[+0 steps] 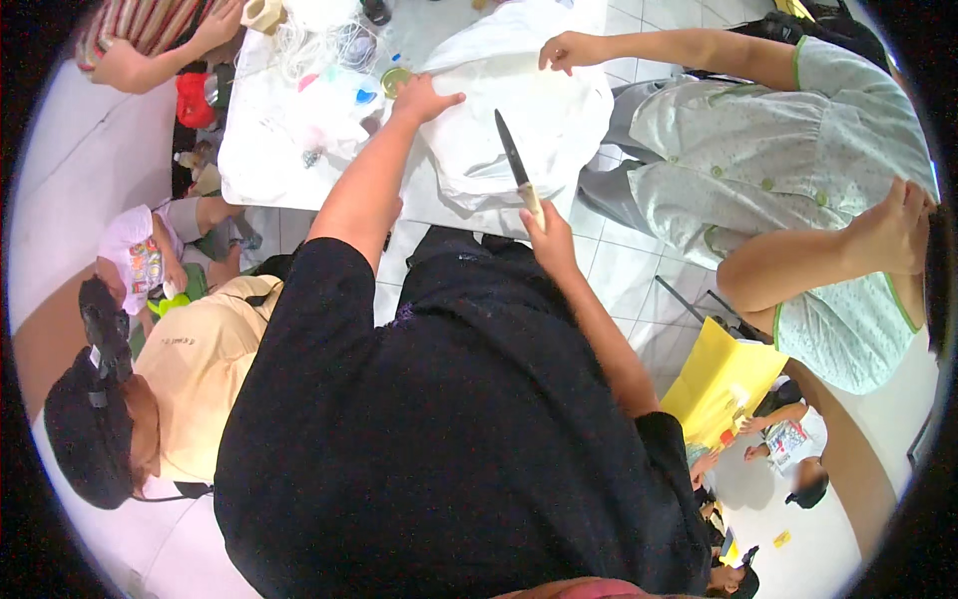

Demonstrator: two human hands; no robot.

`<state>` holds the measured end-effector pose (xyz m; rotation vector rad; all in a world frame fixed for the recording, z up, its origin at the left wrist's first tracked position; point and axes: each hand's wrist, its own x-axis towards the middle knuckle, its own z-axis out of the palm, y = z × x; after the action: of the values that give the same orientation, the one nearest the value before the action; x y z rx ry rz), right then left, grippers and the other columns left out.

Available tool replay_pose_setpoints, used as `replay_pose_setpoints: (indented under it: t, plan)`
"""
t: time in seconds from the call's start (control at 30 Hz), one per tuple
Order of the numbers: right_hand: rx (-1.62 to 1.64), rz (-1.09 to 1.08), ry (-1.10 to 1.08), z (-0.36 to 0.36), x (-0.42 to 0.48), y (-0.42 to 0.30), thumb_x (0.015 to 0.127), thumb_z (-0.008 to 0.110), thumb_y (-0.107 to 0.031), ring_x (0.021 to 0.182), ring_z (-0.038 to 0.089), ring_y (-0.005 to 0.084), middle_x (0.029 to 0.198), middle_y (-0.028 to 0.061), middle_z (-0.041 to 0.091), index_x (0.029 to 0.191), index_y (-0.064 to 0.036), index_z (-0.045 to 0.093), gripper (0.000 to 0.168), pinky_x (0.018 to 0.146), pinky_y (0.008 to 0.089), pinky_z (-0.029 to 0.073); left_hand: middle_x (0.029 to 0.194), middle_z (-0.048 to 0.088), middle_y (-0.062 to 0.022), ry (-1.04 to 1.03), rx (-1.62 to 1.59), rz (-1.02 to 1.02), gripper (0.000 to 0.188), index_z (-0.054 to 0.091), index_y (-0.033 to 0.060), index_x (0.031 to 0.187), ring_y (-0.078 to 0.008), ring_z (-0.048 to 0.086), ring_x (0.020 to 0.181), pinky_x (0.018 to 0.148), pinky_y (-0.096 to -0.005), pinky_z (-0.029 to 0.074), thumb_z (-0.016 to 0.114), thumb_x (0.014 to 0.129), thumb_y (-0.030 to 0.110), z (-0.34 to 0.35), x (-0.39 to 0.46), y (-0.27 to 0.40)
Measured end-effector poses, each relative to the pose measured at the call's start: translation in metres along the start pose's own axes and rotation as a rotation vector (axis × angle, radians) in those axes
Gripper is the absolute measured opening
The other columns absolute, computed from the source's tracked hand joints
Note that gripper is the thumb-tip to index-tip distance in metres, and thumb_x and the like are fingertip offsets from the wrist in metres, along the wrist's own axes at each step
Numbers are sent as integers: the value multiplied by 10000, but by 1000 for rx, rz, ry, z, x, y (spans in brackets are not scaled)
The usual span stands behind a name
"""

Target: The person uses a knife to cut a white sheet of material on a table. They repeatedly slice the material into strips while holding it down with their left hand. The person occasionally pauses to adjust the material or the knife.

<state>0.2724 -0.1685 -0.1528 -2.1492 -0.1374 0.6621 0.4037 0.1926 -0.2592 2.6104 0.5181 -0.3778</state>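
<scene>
In my right hand (552,238) is a knife (512,156) with a pale handle, its dark blade raised and pointing away from me. My left hand (425,99) is over the left edge of a white plastic or cloth sheet (501,105), thumb spread, nothing seen in its grip. Beside its fingers lies a round yellow-green lid or tape roll (395,81); whether they touch I cannot tell. The sheet is spread and wrinkled on a white table (258,176).
White string (299,45), clear plastic and a blue piece (366,96) lie at the table's left. A person in a pale green top (748,150) stands at the right, one hand above the sheet. Another person's arms (161,64) are at the upper left. A seated person (202,359) is close at my left.
</scene>
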Motion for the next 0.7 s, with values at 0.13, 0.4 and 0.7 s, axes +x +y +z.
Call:
replay_pose_setpoints:
  t: [0.13, 0.4, 0.7]
  plan:
    - [126, 9, 56, 48, 46, 11, 1024, 601, -378, 897, 667, 394, 1002, 249, 674, 1203, -1, 581, 418, 781, 456, 503, 1269, 650, -298, 111, -20, -34, 1209, 598, -117, 1308, -396, 624, 1225, 1078, -484, 453, 686, 644, 890, 5, -6, 9]
    - [496, 211, 9, 84, 75, -18, 1063, 528, -452, 1120, 631, 312, 1217, 192, 660, 1321, -21, 545, 503, 972, 415, 470, 1244, 662, -333, -158, -4, -132, 1321, 636, -179, 1228, -412, 660, 1186, 1011, -433, 514, 571, 614, 989, -4, 9, 8]
    - [587, 292, -32, 57, 77, -12, 1059, 526, -498, 1185, 598, 297, 1252, 176, 631, 1394, -31, 520, 575, 988, 404, 488, 1266, 651, -339, -407, -139, -228, 1320, 653, -170, 1214, -432, 645, 1204, 1053, -410, 470, 538, 622, 1005, -28, -3, 18]
